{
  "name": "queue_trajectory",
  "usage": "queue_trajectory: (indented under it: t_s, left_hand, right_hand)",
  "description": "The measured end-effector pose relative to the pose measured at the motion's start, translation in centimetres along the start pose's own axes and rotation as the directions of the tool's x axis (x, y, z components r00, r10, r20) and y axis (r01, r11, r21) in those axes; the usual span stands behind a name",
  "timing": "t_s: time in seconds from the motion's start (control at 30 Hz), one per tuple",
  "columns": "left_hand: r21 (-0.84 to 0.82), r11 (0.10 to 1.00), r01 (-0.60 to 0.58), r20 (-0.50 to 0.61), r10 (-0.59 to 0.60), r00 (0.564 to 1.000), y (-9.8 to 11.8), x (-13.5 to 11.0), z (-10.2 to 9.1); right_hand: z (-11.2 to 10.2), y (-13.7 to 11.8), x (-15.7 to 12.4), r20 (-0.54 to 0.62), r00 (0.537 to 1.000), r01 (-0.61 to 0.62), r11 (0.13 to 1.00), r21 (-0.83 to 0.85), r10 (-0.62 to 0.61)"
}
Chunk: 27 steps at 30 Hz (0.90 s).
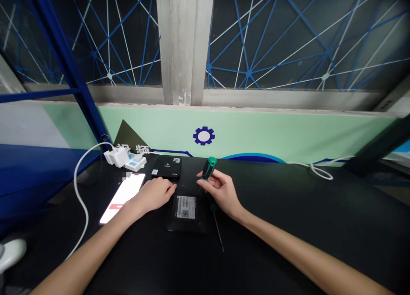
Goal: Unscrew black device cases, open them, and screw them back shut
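left hand [153,195] near two boxes [166,166], right [222,192] on screwdriver [209,169]

Glossy green plastic screwdriver handle [208,169], matt black plastic casing [166,166], matt black tabletop [288,226]

**Right hand [221,192] held green screwdriver [209,169] upright**

Its fingers pinched the handle above a labelled black casing [185,210]. The left hand [153,194] lay flat just beside that casing, near a black box [166,166], with a lit smartphone [121,199] alongside.
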<state>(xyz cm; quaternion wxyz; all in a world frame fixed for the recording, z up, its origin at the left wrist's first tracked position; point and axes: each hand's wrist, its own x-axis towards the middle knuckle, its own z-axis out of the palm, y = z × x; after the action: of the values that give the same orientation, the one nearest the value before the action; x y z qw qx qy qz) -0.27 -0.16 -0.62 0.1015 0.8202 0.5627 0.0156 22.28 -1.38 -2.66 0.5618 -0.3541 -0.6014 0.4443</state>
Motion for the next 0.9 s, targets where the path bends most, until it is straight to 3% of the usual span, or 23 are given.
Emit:
queue_trajectory:
  t_s: [0.17, 0.37, 0.67, 0.9]
  left_hand:
    - [0.006, 1.000, 0.002, 0.002, -0.002, 1.000, 0.0, 0.0, 0.0]
    - [0.004, 1.000, 0.005, 0.004, -0.005, 1.000, 0.1, 0.0, -0.1]
    - [-0.004, 1.000, 0.016, 0.001, -0.016, 1.000, 0.1, 0.0, -0.2]
    - [-0.006, 1.000, 0.022, 0.002, -0.022, 1.000, 0.2, 0.0, -0.2]
  right_hand:
    - [0.1, 0.4, -0.1, 0.035, 0.998, -0.056, 0.998, 0.019, 0.055]
    - [0.1, 1.0, -0.3, -0.037, 0.997, -0.067, 0.996, 0.063, 0.069]
    - [0.3, 1.0, -0.7, -0.059, 0.992, -0.107, 0.992, 0.065, 0.111]
    - [0.3, 1.0, -0.7, -0.016, 0.995, -0.094, 0.994, 0.048, 0.095]
